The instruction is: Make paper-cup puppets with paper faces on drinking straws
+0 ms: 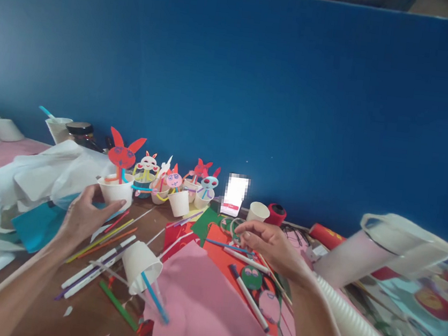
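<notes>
At the left, my left hand (87, 214) has its thumb and fingers around the lower part of a white paper cup (116, 192), from which a red paper rabbit head (121, 157) rises. My right hand (266, 243) is right of centre, its fingers bent together at a roll of clear tape (236, 227). More cups with paper animal heads, such as the pink one (174, 180) and the light blue one (209, 183), stand in a row along the blue wall. A white cup (140, 267) with a blue stick lies tipped between my forearms.
Pink paper (201, 295), markers (249, 296) and pipe cleaners cover the middle. A lit phone (234, 193) leans near the blue wall (281, 88). Stacked cups (362, 335) and a white jug (360, 253) are at the right. Plastic bags (45, 174) lie left.
</notes>
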`<action>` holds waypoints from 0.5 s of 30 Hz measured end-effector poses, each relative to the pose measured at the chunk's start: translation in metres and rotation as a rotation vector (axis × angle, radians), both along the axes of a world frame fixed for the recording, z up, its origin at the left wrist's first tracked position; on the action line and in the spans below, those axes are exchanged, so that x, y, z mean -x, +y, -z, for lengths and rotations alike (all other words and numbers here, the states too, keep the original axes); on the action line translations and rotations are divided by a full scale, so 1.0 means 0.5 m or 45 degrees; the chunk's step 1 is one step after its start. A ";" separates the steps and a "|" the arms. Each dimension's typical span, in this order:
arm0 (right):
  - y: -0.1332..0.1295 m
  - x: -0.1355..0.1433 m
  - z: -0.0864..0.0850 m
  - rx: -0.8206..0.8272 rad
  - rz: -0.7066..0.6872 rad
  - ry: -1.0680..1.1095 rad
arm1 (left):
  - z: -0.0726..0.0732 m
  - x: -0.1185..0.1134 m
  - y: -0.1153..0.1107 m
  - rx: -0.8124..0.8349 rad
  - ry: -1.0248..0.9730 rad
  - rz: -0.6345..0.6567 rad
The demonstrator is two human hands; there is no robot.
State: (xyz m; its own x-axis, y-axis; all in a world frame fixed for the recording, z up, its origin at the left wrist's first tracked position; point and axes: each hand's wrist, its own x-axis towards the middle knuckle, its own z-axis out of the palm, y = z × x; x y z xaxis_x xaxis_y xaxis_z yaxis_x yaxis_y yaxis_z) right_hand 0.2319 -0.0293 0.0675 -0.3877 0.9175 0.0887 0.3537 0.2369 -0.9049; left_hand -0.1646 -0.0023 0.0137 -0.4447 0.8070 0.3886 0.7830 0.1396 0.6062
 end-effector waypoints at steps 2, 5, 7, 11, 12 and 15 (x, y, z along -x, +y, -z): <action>-0.001 -0.001 -0.001 -0.003 -0.007 0.018 | 0.011 -0.004 -0.002 0.020 -0.004 0.027; -0.001 -0.001 -0.001 0.009 0.000 0.013 | 0.031 -0.018 -0.011 0.063 -0.048 0.048; 0.000 -0.001 -0.001 0.021 -0.001 0.017 | 0.043 -0.030 -0.017 0.089 -0.078 0.065; 0.001 0.000 0.001 0.013 0.002 0.003 | 0.059 -0.054 -0.014 0.122 -0.096 0.162; 0.001 0.000 0.002 0.010 0.004 -0.007 | 0.062 -0.059 -0.010 0.135 -0.105 0.183; -0.001 0.000 0.001 0.007 -0.001 -0.014 | 0.073 -0.068 0.006 0.188 -0.136 0.195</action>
State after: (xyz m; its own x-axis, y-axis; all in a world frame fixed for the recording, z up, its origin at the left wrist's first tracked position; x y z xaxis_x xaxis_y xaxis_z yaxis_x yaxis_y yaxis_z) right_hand 0.2320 -0.0297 0.0668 -0.3894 0.9177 0.0790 0.3637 0.2320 -0.9022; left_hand -0.1307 0.0005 -0.0227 -0.3452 0.9127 0.2185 0.7344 0.1177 0.6684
